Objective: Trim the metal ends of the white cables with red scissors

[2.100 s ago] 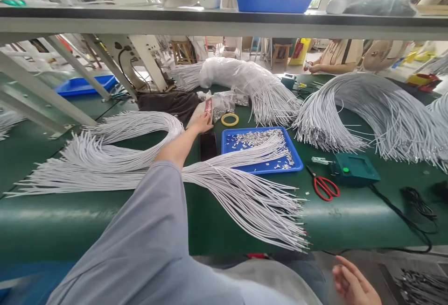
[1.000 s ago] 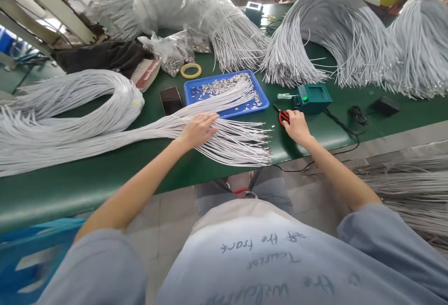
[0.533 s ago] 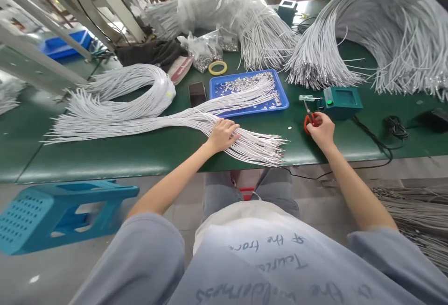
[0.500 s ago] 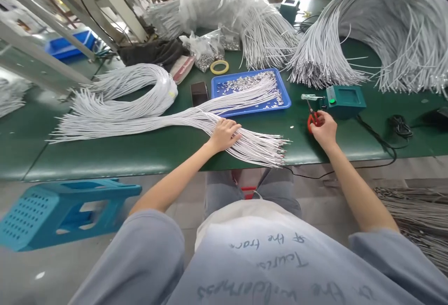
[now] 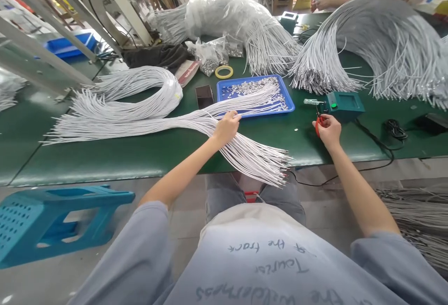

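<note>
My left hand (image 5: 227,127) is closed round a thick bundle of white wires (image 5: 140,118) on the green table (image 5: 105,160), and the bundle's loose ends (image 5: 269,167) hang over the front edge. My right hand (image 5: 327,130) grips the red-handled scissors (image 5: 318,122) just in front of a small green box (image 5: 343,104). A blue tray (image 5: 255,95) of small metal terminals lies between the hands, with some wires across it.
More white wire bundles (image 5: 367,48) arch at the back right and under clear plastic (image 5: 224,15). A dark phone (image 5: 204,96), a yellow tape ring (image 5: 224,72), a black cable (image 5: 392,130) and a turquoise stool (image 5: 42,223) are near. Another person's hand (image 5: 320,2) is at the far side.
My left hand went from resting flat on the wires to gripping the bundle, whose ends now droop over the edge. My right hand reached the scissors and lifted them off the table.
</note>
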Demonstrator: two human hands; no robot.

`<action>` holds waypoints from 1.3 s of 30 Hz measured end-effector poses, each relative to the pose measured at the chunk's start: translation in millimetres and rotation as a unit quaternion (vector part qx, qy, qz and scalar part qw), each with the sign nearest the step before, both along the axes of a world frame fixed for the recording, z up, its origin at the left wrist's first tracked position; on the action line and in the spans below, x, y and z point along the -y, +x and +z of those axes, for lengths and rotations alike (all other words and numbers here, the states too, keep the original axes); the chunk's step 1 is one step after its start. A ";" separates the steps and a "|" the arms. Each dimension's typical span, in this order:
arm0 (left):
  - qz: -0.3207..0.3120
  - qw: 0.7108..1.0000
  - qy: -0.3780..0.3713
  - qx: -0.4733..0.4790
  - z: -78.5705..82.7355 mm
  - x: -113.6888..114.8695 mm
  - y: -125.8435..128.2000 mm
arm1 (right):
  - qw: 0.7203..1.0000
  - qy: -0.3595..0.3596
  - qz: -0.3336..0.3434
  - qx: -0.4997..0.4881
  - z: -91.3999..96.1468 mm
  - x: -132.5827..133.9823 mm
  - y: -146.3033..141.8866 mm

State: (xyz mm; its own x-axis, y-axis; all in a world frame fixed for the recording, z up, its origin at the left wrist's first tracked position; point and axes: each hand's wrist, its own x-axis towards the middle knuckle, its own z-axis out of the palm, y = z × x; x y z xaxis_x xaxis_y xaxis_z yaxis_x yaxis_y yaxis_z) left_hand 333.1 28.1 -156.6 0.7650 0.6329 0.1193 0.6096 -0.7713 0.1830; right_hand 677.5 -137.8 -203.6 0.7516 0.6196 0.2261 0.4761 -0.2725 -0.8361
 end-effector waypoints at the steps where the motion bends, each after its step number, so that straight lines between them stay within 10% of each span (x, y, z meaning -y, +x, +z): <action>1: 0.013 1.000 -0.001 -0.006 4.8 -7.1 5.8 | 1.000 0.009 -0.006 -0.008 0.1 -0.1 0.2; 19: 0.020 0.967 -0.182 0.179 18.2 -67.2 62.8 | 0.987 0.126 -0.059 -0.074 9.3 -0.8 -11.2; 24: -0.055 0.931 -0.247 0.262 41.1 -54.0 97.7 | 0.981 0.174 -0.058 -0.065 53.8 -50.3 -26.3; 28: -0.190 0.851 -0.359 0.334 69.0 -40.9 99.8 | 0.933 0.344 0.031 -0.101 119.2 -112.6 -57.8; 31: -0.137 0.852 -0.327 0.386 84.6 -43.6 89.8 | 0.903 0.407 0.069 -0.118 155.2 -140.1 -82.6; 39: -0.174 0.829 -0.321 0.424 125.8 -9.7 59.3 | 0.887 0.362 0.201 -0.205 161.9 -137.3 -108.3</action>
